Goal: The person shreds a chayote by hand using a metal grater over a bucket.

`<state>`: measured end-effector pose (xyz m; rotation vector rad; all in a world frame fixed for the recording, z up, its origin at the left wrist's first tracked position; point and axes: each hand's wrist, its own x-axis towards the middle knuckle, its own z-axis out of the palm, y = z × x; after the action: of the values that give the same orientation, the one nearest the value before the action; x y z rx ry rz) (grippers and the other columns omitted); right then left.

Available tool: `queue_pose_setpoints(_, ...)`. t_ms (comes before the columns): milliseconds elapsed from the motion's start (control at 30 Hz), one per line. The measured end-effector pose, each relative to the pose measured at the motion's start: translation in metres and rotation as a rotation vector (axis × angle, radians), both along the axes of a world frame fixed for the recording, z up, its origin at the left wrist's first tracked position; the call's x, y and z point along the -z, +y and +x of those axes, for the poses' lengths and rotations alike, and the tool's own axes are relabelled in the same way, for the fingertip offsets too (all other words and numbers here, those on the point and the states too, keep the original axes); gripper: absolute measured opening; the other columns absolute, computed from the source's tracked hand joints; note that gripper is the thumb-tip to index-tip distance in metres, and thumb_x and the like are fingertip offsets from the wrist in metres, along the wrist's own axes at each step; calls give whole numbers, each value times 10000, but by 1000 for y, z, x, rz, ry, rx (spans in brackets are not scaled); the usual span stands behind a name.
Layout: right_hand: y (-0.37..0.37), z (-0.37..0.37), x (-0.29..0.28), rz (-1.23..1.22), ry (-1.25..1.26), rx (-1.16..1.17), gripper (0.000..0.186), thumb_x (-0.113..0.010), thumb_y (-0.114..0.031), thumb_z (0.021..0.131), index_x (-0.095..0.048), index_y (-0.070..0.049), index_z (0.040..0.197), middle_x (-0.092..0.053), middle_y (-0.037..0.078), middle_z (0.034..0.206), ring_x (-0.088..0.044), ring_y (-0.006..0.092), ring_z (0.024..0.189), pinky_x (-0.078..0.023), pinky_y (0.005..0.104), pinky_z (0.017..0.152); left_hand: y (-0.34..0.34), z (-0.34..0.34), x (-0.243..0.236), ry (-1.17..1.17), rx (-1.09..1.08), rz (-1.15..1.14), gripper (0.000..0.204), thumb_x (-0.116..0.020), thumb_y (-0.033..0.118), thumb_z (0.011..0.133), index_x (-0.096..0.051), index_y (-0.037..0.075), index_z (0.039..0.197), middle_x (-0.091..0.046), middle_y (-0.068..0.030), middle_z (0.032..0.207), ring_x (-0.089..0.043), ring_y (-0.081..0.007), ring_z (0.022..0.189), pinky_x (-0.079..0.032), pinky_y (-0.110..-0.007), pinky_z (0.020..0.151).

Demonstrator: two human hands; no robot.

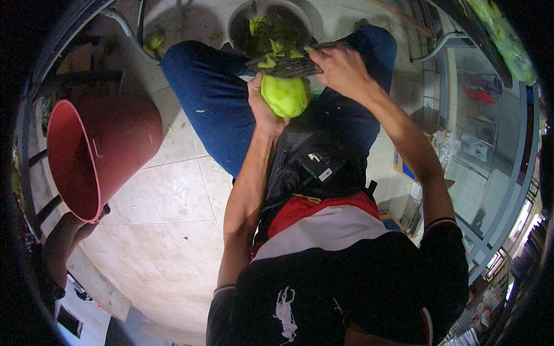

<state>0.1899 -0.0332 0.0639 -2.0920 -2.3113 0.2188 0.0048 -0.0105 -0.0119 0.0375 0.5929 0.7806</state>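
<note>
My left hand is closed round a light green, smooth, rounded fruit or vegetable, held between my knees; its exact kind is not clear. Above the fruit, my right hand is closed at the end of a wide, dark knife, its blade lying across the far side of the fruit. Bits of green peel cling to the blade, and the motion smears its edge; the handle is hidden in my fingers. Just beyond, a grey basin contains green peelings.
On the left a red bucket lies tipped, and another person's hand is at its rim. Green scraps dot the tiled floor. A metal-framed glass case stands at right, with bagged green produce above.
</note>
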Motion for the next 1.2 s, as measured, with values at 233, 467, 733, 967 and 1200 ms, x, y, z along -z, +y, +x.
queue_pose_setpoints(233, 22, 30, 21, 106, 140, 169, 282, -698, -200, 799, -672, -57, 1041, -682, 136, 811, -658, 325, 803, -538, 424, 719, 3, 2, -27, -29, 71, 53, 539, -453, 478, 902, -558, 50, 1213, -639, -147, 1129, -638, -315, 984, -513, -454, 887)
queue_pose_setpoints(467, -10, -1, -31, 45, 148, -33, 329, -675, -204, 760, -651, -98, 1069, -688, 114, 906, -678, 322, 817, -558, 427, 686, -1, 2, -18, 50, 3, 61, 491, -434, 447, 905, -573, 69, 1185, -645, -118, 1120, -640, -293, 982, -519, -431, 876)
queue_pose_setpoints(733, 13, 2, -16, -52, 33, 44, 281, -634, -181, 802, -664, -58, 1052, -687, 148, 927, -670, 357, 831, -550, 453, 729, -1, 0, -10, 138, 7, 34, 490, -458, 463, 912, -586, 69, 1173, -661, -109, 1062, -658, -266, 912, -538, -410, 816)
queue_pose_setpoints(967, 29, 40, 13, 45, 123, 229, 258, -623, -257, 859, -678, -33, 975, -666, 214, 866, -638, 407, 809, -522, 472, 758, 1, -3, -38, -119, 92, 74, 581, -456, 510, 905, -516, 57, 1262, -602, -200, 1143, -610, -345, 1060, -473, -574, 944)
queue_pose_setpoints(1200, -29, -4, -41, 33, 303, 239, 237, -664, -194, 777, -635, -53, 966, -658, 171, 828, -642, 380, 809, -530, 465, 737, 6, -1, -16, -133, -7, -88, 532, -454, 489, 917, -538, 74, 1238, -613, -141, 1153, -597, -323, 1062, -455, -558, 969)
